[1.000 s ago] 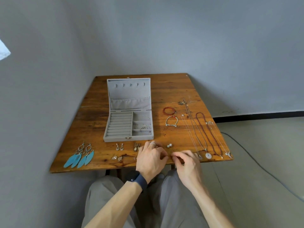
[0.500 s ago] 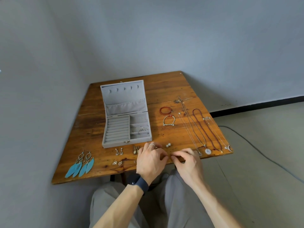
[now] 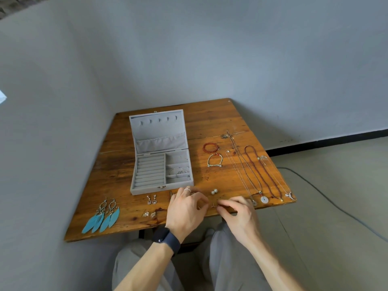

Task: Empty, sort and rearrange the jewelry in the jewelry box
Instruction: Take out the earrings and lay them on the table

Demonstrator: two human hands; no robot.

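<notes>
Barely anything changed vs a second ago: only view is tilted up, more wall is shown. Left hand and right hand are kept low centre of frame, at near edge of worn brown wooden table, fingers curled toward each other. Small thin metal piece appears pinched by right fingertips; left grip can't be told. Open grey velvet jewelry box is parked mid-frame with thin silver bangle left inside, so emptying isn't judged finished. Piece is too tiny to be identified; whatever's under left hand is hidden.
</notes>
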